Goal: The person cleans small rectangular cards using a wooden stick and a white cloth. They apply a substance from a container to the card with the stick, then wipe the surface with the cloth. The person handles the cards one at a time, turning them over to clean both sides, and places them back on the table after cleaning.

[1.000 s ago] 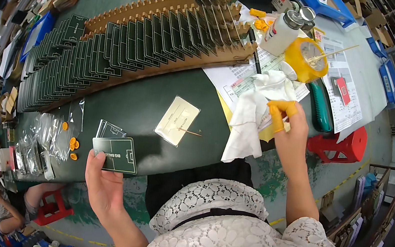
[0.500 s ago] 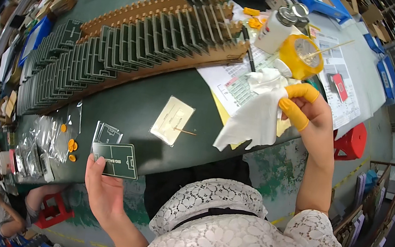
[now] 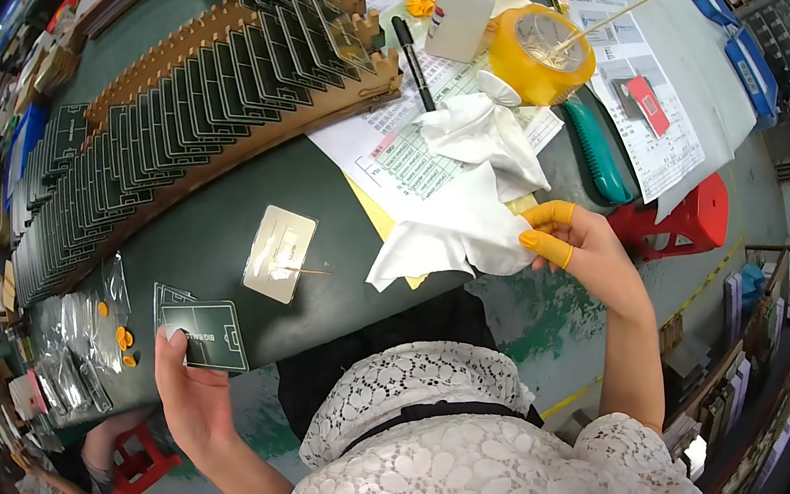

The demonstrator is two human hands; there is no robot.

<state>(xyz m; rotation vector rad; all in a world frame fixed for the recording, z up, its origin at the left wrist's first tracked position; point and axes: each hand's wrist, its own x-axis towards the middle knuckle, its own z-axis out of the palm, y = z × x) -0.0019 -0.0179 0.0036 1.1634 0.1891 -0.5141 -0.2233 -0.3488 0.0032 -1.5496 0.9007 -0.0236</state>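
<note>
My left hand [image 3: 195,409] pinches a dark green card [image 3: 219,336] with white pitch lines by its left end, at the table's near edge. Another green card [image 3: 168,296] peeks out behind it. On my right hand [image 3: 609,267], thumb and forefinger wear yellow finger cots [image 3: 547,246], and they grip a white cloth [image 3: 458,231] at its right corner. The cloth hangs over printed sheets at the table edge. Beyond it lies a second crumpled white cloth [image 3: 491,139]. Between my hands rests a pale card [image 3: 279,253] with a thin wooden stick [image 3: 311,271] touching it.
Slotted cardboard racks [image 3: 225,163] hold rows of green cards at the back left. At the back right stand a white bottle [image 3: 462,19], a yellow tape roll [image 3: 537,60] and a teal cutter [image 3: 598,154]. Orange finger cots [image 3: 122,338] lie beside clear plastic bags [image 3: 65,332].
The view has swung, shifting the table's contents leftward. My right hand has drawn the cloth nearer to me, away from the second cloth. My left hand still holds the card.
</note>
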